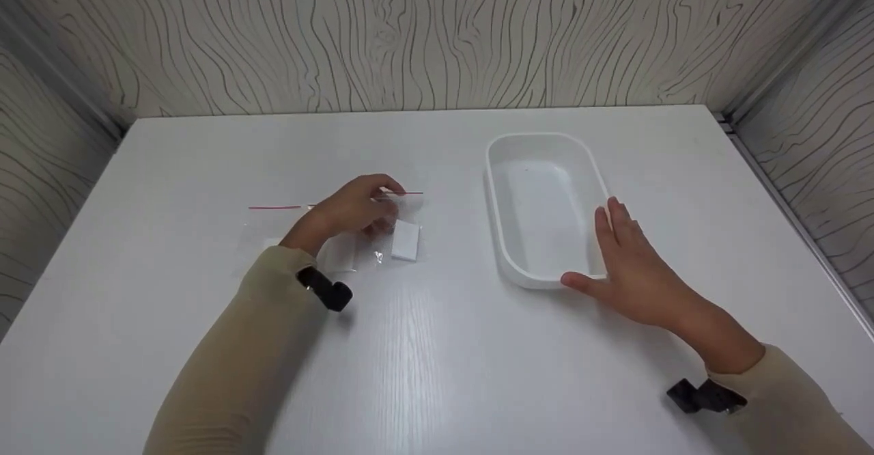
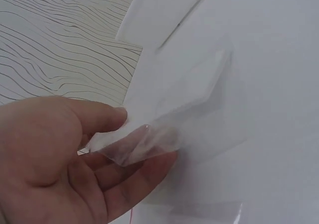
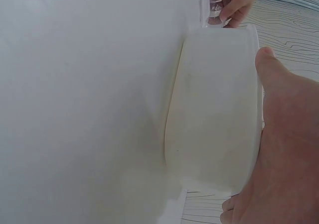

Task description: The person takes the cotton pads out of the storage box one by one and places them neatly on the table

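My left hand (image 1: pixel 351 205) pinches a clear zip bag (image 2: pixel 134 139) by a crumpled corner between thumb and fingers. Inside that bag a flat white piece (image 1: pixel 405 240) shows, and a red line runs along the bag's top. Under the left wrist lies another clear bag (image 1: pixel 341 253) with a red line, partly hidden by the arm. My right hand (image 1: pixel 635 274) rests on the near right corner of a white oblong tub (image 1: pixel 494 216). Its fingers stretch along the right side, and its thumb lies on the near rim. In the right wrist view the tub's outer wall (image 3: pixel 214 104) faces the camera.
Everything stands on a white table (image 1: pixel 437 366). A wood-patterned wall (image 1: pixel 437 38) closes off the back, with further patterned panels on both sides. Each wrist carries a small black camera (image 1: pixel 326 290).
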Demonstrator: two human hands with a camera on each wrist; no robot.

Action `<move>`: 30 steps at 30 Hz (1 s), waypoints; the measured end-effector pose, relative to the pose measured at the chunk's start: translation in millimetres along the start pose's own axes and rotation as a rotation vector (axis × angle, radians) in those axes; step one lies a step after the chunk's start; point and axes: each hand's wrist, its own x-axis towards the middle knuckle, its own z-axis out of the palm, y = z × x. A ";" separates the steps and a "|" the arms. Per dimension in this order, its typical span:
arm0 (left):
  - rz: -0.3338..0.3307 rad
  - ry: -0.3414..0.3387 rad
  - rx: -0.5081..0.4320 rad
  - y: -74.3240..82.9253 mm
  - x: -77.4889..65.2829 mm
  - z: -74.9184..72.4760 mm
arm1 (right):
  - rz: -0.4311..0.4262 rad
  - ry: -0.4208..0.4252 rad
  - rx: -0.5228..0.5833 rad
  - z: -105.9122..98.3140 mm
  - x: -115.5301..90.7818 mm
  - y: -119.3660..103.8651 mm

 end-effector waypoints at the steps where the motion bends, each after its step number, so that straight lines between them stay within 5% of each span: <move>1: -0.007 0.012 0.024 1.4 -0.6 0.3 | -0.001 0.001 -0.001 0.0 -0.2 0.2; 6: -0.019 0.062 0.135 5.1 -1.1 1.0 | 0.000 0.001 -0.007 0.3 0.2 1.1; 14: -0.015 0.118 0.172 11.9 -3.5 4.8 | -0.004 0.002 -0.003 0.6 0.0 0.8; 23: 0.004 0.127 0.256 14.2 -4.7 7.3 | -0.014 0.009 -0.003 0.5 -0.6 -0.2; 30: -0.048 0.139 0.335 18.0 -5.3 9.4 | 0.005 0.003 -0.009 0.4 0.3 0.3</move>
